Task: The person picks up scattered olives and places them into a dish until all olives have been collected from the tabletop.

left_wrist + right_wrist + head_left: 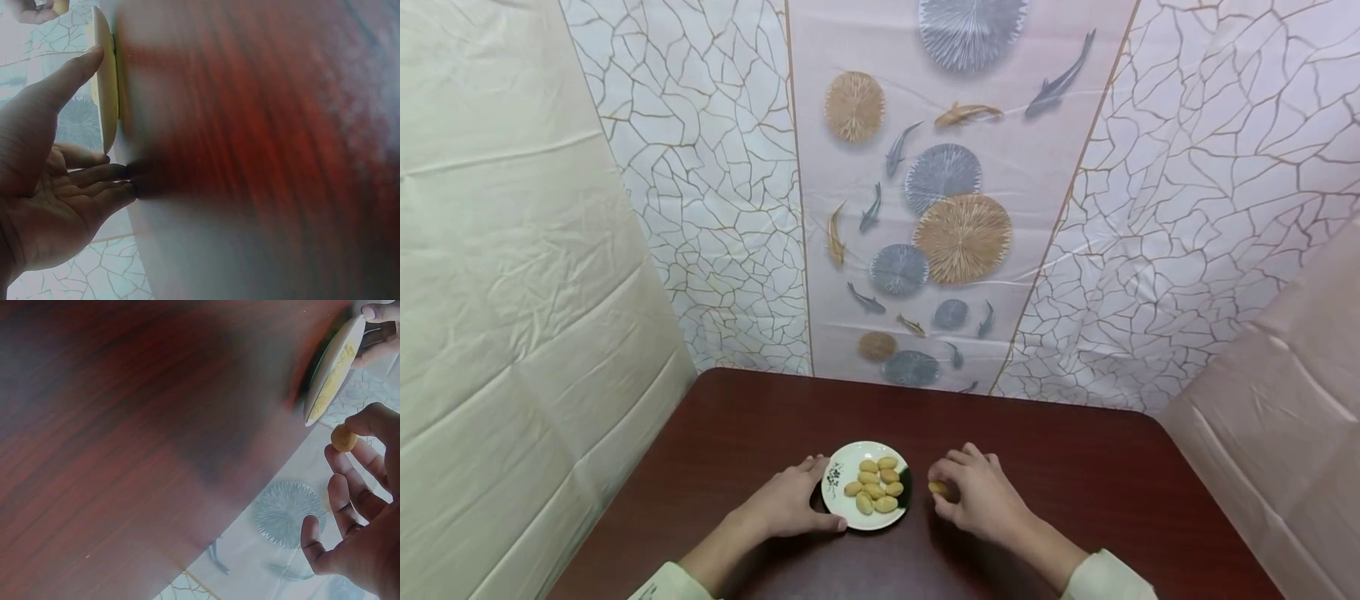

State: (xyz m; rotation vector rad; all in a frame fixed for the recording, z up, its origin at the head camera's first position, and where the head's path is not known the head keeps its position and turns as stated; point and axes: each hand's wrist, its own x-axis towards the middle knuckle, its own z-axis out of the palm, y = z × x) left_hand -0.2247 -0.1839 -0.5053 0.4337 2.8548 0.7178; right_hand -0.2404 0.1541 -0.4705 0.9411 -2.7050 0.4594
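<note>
A small round white plate (848,457) with a dark leaf sprig and a dark patch lies on the table, bearing several small oval yellow-brown pieces (871,490). My left hand (790,500) holds the plate's left side, thumb at the near rim and fingers round the far-left edge. In the left wrist view the thumb (84,65) lies against the rim. To the right of the plate, my right hand (981,492) pinches another yellow-brown oval piece (344,438) between thumb and fingertips. Its other fingers are loosely bent, away from the piece.
The dark reddish-brown table (760,417) has rounded far corners. Behind it hangs a printed cloth (895,325) with fish and round leaf patterns. Pale padded sheets (512,333) flank the table on both sides.
</note>
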